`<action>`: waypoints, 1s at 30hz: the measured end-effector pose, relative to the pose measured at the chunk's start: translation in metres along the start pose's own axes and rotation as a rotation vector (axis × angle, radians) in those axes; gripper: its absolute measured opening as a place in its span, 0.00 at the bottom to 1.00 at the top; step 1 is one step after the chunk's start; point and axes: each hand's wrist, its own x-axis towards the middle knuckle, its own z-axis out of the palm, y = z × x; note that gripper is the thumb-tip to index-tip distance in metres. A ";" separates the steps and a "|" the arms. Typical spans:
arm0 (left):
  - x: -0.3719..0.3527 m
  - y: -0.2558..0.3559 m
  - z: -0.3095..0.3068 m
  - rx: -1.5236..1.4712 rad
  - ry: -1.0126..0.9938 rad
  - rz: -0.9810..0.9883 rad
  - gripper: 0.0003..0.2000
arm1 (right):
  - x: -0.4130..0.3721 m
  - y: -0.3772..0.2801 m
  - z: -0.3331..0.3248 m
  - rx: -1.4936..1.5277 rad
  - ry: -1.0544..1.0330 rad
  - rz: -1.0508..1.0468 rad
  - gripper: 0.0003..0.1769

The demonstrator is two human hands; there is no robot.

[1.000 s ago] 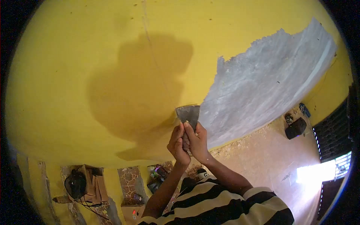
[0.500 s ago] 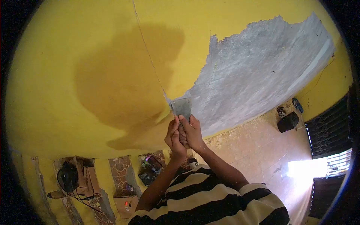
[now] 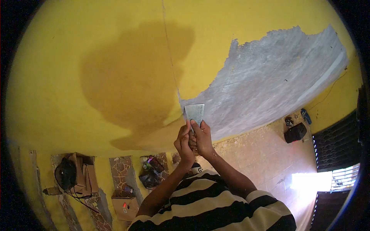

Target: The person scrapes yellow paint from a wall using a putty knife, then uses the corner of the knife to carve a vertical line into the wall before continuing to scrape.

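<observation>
Two hands, left and right, were clasped together around a scraper, its wide blade at the bare grey patch of a yellow wall; a black bag sat far right.

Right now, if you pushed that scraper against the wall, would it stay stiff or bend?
Probably fairly stiff: the scraper shows no obvious bend. Its blade looks flat and thin, though, so it might flex slightly. With the left hand and right hand around its grip, it seems unlikely to twist.
</observation>
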 end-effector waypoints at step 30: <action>0.012 0.031 -0.003 -0.027 -0.087 0.057 0.22 | -0.005 -0.012 0.019 -0.111 0.020 -0.128 0.09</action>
